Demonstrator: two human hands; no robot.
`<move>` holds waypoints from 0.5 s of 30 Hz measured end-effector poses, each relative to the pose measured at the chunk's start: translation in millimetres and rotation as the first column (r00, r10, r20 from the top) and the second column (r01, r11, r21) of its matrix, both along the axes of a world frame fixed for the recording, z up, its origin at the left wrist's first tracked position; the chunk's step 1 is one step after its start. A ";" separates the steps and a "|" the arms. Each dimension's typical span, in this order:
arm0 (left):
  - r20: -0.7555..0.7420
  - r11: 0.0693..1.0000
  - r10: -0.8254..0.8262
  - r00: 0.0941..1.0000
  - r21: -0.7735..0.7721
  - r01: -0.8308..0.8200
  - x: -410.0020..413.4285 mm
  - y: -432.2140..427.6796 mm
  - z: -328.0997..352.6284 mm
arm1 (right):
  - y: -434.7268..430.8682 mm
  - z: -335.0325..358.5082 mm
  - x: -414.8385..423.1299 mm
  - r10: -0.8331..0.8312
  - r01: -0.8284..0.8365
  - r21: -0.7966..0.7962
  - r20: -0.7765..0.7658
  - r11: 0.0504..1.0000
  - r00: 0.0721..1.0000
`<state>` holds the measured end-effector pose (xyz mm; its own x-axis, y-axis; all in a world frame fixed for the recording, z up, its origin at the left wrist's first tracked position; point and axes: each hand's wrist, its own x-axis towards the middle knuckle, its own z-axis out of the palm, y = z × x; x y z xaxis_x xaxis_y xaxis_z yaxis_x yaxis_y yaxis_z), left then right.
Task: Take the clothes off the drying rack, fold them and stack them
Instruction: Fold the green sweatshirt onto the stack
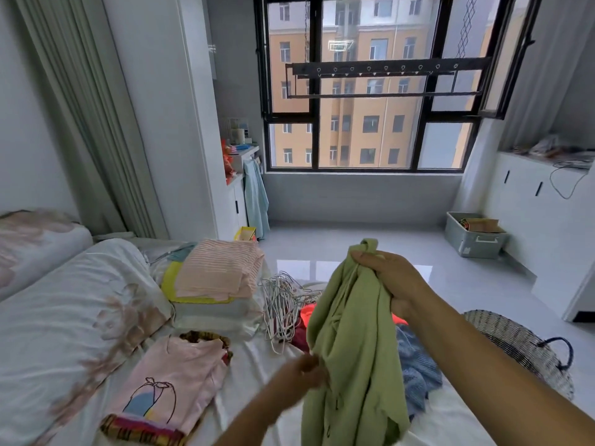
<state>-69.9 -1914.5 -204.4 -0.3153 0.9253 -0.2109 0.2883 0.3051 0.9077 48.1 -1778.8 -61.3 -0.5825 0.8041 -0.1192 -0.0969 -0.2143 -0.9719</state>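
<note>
A green garment hangs in the air above the bed. My right hand grips its bunched top. Lower down, my left hand pinches its left edge. A folded pink shirt with a drawing lies on the bed on top of a patterned piece. Further back rests a stack of folded striped pink clothes. Unfolded blue and red clothes lie behind the green garment. The black drying rack hangs bare in front of the window.
A tangle of white hangers lies on the bed beside the stack. A woven basket stands at the right of the bed. A grey storage box sits on the floor by the white cabinets. Pillows fill the left.
</note>
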 end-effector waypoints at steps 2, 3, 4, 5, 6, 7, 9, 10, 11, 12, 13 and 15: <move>0.082 0.995 0.048 0.995 0.085 -0.055 13.3 1.7 -19.5 | 0.7 0.3 -1.9 0.025 -0.025 -0.017 0.006 1.000 1.000; 0.112 0.991 0.077 0.991 0.099 -0.088 12.4 4.2 -18.9 | 1.6 0.9 -1.2 0.032 -0.032 -0.024 0.003 0.999 0.999; 0.134 0.990 0.094 0.987 0.090 -0.106 7.8 8.3 -17.2 | 3.9 1.5 0.6 0.033 -0.033 -0.031 -0.006 0.999 0.999; 0.142 0.991 0.092 0.985 0.085 -0.105 3.0 12.2 -12.7 | 6.6 2.8 2.9 0.033 -0.033 -0.042 -0.018 0.999 0.999; 0.150 0.990 0.089 0.985 0.094 -0.103 -0.3 15.9 -7.8 | 9.3 4.0 6.2 0.036 -0.038 -0.055 -0.028 0.998 0.999; 0.159 0.986 0.087 0.983 0.125 -0.107 -1.7 18.3 -1.6 | 10.8 5.8 9.2 0.044 -0.047 -0.072 -0.036 0.996 0.998; 0.197 0.974 0.078 0.977 0.192 -0.117 -1.4 26.0 10.9 | 12.0 8.5 14.3 0.069 -0.074 -0.095 -0.053 0.993 0.996; 0.194 0.975 0.051 0.980 0.204 -0.091 -1.5 30.8 15.6 | 12.2 9.5 16.1 0.084 -0.090 -0.099 -0.060 0.991 0.995; 0.171 0.976 0.024 0.985 0.209 -0.060 -0.6 34.8 20.5 | 11.8 10.6 18.1 0.100 -0.106 -0.098 -0.065 0.990 0.993; 0.157 0.980 0.007 0.988 0.197 -0.038 -2.4 37.1 25.1 | 12.4 10.9 20.4 0.108 -0.114 -0.092 -0.064 0.989 0.992; 0.151 0.981 -0.013 0.988 0.191 -0.017 -4.6 40.5 27.4 | 12.9 11.9 23.3 0.113 -0.118 -0.087 -0.068 0.989 0.991; 0.155 0.983 -0.066 0.986 0.181 0.038 -9.8 44.8 30.2 | 17.9 13.3 31.4 0.100 -0.107 -0.083 -0.080 0.991 0.992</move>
<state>-79.7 -1869.7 -174.2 -0.2413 0.9666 -0.0862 0.1460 0.1240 0.9815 79.5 -1760.9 -48.0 -0.6719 0.7275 -0.1387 -0.1424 -0.3107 -0.9398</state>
